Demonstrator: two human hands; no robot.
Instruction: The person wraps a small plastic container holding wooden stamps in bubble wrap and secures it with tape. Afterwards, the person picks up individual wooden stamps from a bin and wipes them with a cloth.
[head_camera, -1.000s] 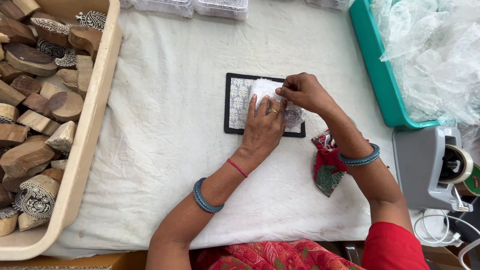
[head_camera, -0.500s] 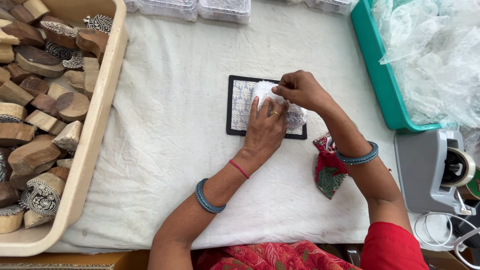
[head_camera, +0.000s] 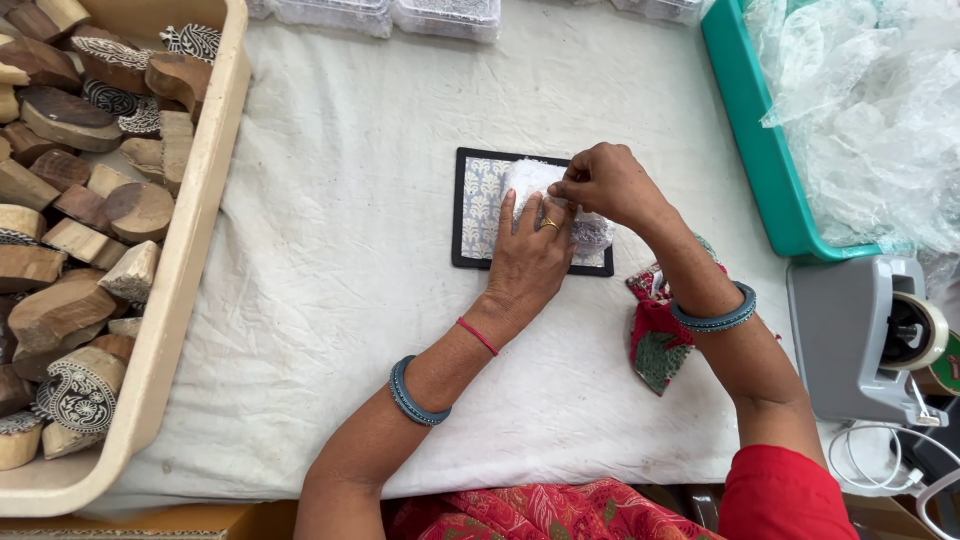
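Barely anything shifts: both hands stay on the white bubble-wrapped bundle (head_camera: 545, 195), which keeps its place on the black-framed patterned board (head_camera: 478, 210) on the desk (head_camera: 340, 250). Far left of the board sits a cream tray (head_camera: 190, 250) of carved wooden blocks (head_camera: 70, 200). On the board, the left hand (head_camera: 530, 255) presses flat, grip spread wide over the bundle. Next, the right hand (head_camera: 605, 185) pinches the bundle's top edge. Right of the board lies a red-green pouch (head_camera: 655, 335), then a teal bin (head_camera: 765, 150) of clear bags (head_camera: 870, 110) and a grey tape dispenser (head_camera: 860, 340).
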